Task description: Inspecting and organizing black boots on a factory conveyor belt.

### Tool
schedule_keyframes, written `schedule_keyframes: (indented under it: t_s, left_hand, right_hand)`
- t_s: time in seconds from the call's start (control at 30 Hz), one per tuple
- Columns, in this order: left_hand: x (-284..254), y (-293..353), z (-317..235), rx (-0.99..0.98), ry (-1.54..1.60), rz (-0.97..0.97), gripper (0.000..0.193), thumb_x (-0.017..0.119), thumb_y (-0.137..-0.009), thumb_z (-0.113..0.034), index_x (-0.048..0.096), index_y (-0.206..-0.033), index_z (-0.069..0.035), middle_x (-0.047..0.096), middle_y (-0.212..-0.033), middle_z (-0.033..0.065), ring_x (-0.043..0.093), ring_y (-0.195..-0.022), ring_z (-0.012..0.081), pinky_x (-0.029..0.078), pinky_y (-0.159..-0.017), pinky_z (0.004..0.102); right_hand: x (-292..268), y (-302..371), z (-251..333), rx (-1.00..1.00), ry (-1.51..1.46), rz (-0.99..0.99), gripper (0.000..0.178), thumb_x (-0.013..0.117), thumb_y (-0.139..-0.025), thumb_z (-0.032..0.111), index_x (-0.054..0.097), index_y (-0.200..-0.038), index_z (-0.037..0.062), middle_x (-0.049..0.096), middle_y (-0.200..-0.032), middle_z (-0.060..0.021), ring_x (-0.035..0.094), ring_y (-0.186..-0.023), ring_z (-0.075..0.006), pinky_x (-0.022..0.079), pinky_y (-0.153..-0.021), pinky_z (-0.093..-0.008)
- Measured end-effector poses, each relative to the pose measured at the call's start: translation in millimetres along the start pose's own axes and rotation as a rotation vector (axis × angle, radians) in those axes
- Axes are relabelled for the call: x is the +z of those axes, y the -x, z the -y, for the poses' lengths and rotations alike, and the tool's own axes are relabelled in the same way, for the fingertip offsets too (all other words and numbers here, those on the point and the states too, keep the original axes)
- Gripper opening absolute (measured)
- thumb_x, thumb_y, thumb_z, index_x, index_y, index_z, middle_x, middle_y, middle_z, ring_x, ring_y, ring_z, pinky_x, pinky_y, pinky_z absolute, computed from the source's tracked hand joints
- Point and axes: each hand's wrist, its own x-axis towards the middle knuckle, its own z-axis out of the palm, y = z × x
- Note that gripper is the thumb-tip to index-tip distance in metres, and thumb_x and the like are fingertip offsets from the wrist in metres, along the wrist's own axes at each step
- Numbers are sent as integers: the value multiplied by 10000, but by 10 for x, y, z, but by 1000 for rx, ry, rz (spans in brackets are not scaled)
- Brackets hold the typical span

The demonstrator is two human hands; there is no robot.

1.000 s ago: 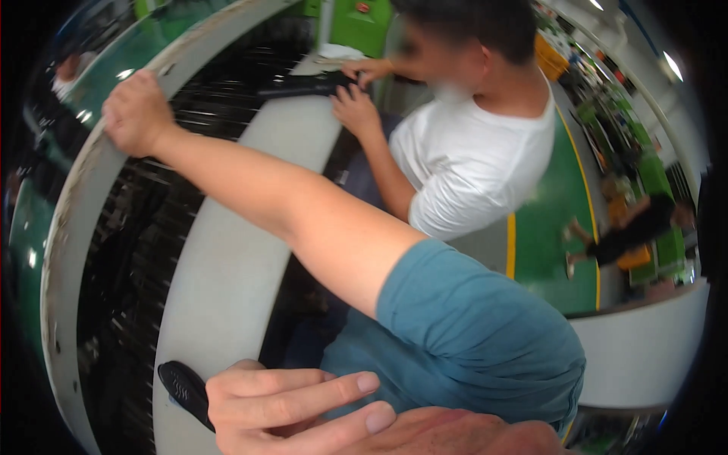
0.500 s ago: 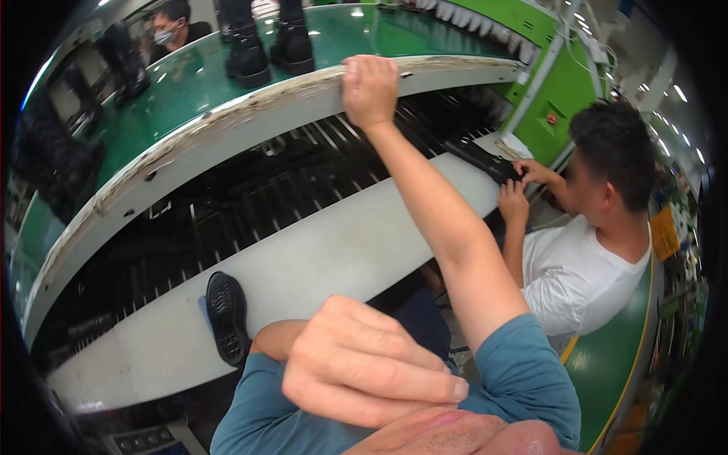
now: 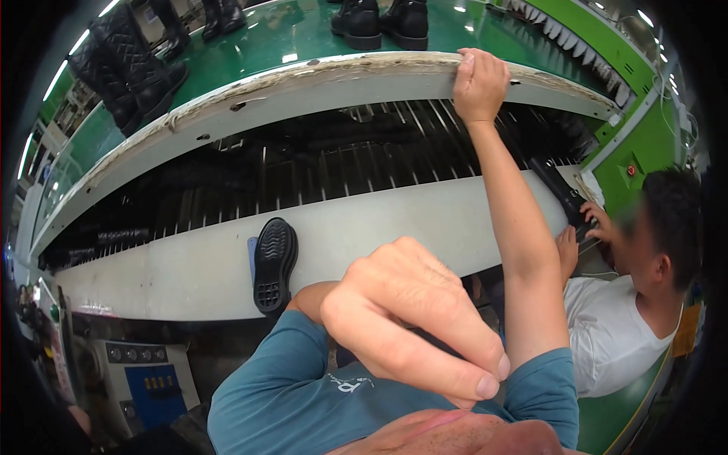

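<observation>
Green conveyor belting (image 3: pixel 250 45) curves across the far side, carrying black boots (image 3: pixel 133 68), above a pale curved surface (image 3: pixel 394 220) edged by dark slats. On that surface, left of centre, a black shoe sole (image 3: pixel 274 264) lies tread up over a blue card. A red round button (image 3: pixel 631 170) marks the green housing at far right; a blue panel (image 3: pixel 154 383) sits near left. The right hand (image 3: pixel 479 82) reaches far, fingers hooked over the belt's pale rim (image 3: pixel 318 80). The left hand (image 3: pixel 413 322) hangs near, curled narrow, holding nothing visible. At right, another person's hands (image 3: pixel 580 231) work at the surface.
</observation>
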Motion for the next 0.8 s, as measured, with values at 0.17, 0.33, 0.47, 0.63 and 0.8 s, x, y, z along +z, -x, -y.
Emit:
schedule_keyframes:
  t_s: [0.17,0.33,0.47,0.63,0.8]
  left_hand:
    - [-14,12,20,-121,194,-116,133,838,-1015,-83,801,-1093,17,823,-1048,221,814,-771,259,628,-593,273]
    - [0,4,202,25,466,-181,188,857,-933,60,797,-1105,105,756,-1117,278,791,-801,257,653,-693,323]
    - [78,29,310,41,491,-232,180,879,-919,44,787,-1050,127,754,-1070,238,782,-809,258,654,-691,313]
    - [314,4,381,204,540,-502,180,896,-910,19,795,-1027,112,755,-1051,222,780,-828,253,654,-692,313]
    - [219,48,367,103,490,-440,160,881,-909,32,795,-1019,110,752,-1042,218,776,-827,254,644,-691,315]
  right_hand:
    - [10,-8,-63,-19,17,-20,286,527,-1111,265,778,-1075,132,774,-1099,-17,685,-1110,-270,454,-1097,-465]
    - [88,5,-31,-36,8,-36,305,519,-1119,283,792,-1082,152,773,-1084,-20,689,-1106,-271,455,-1098,-459]
    - [33,7,-189,-49,48,-20,340,491,-1135,308,800,-1096,172,773,-1078,-10,693,-1093,-261,464,-1084,-448]
    - [117,17,-205,-59,60,-35,363,474,-1145,325,811,-1119,192,781,-1102,12,697,-1107,-246,468,-1081,-438]
    - [98,48,-248,-53,99,-26,381,461,-1154,340,816,-1132,202,782,-1115,25,698,-1123,-245,463,-1093,-431]
